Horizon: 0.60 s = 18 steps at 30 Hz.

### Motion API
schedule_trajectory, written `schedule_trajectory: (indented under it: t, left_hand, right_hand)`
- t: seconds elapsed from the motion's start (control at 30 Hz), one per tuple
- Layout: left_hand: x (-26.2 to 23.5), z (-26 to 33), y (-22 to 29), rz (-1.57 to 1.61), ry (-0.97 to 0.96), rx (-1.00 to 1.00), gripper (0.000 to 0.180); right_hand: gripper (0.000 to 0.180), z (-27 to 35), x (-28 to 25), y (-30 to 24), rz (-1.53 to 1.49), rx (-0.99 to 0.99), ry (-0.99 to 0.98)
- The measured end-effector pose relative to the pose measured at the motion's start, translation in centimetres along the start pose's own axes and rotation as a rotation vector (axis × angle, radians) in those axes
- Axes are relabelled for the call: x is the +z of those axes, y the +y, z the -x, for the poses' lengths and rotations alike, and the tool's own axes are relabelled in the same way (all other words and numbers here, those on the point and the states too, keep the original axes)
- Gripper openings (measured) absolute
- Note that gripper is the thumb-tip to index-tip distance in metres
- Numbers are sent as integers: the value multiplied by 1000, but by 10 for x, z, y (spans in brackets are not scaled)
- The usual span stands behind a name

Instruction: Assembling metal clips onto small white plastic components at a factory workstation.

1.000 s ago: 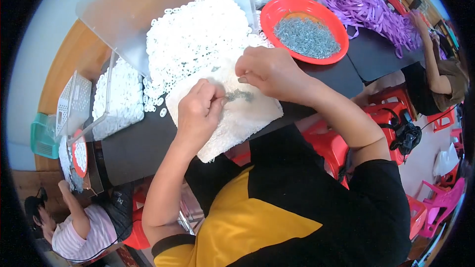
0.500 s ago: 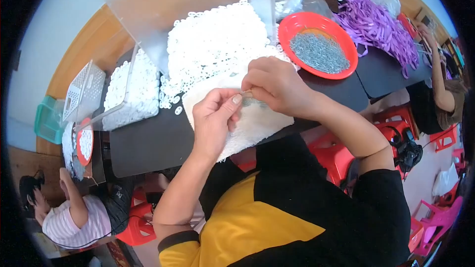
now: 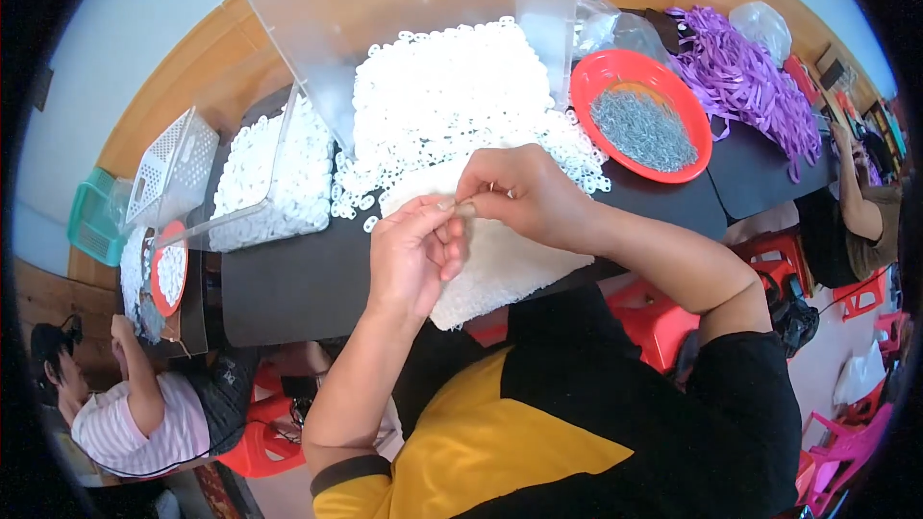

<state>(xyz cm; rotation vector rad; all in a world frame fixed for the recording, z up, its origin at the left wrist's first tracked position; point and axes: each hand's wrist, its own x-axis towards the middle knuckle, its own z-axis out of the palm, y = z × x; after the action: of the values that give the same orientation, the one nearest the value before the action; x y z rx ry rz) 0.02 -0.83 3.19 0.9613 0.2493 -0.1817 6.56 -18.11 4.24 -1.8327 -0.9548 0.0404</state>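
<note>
Black table [image 3: 308, 279], wooden wall [image 3: 192, 106] behind

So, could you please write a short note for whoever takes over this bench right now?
Left hand and right hand meet fingertip to fingertip over the white foam pad, pinching a small piece too tiny to identify.
The heap of white rings lies just behind the hands; the red bowl of small metal parts sits to the right.
Finished count: cannot tell. Big heap remains.

Red bowl [image 3: 588, 96] of grey metal bits, purple strips [image 3: 745, 77], teal basket [image 3: 91, 226], red stools [image 3: 769, 255]
</note>
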Motion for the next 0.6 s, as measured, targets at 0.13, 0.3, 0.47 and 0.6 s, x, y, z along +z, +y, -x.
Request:
schedule_trajectory:
  t: [0.13, 0.3, 0.47, 0.6]
  left_hand:
    - [2, -7, 6, -175, 20, 2, 10]
    - [-17, -61, 16, -1043, 72, 696, 2]
    - [3, -106, 15, -1648, -77, 1126, 12]
    - [-1, -120, 11, -1734, -57, 1114, 16]
  right_hand:
    - [6, -7, -10, 12, -1, 37, -35]
    - [2, -17, -27, 35, -391, 282, 161]
    - [4, -14, -26, 47, -596, 386, 199]
    - [3, -12, -31, 45, -550, 332, 188]
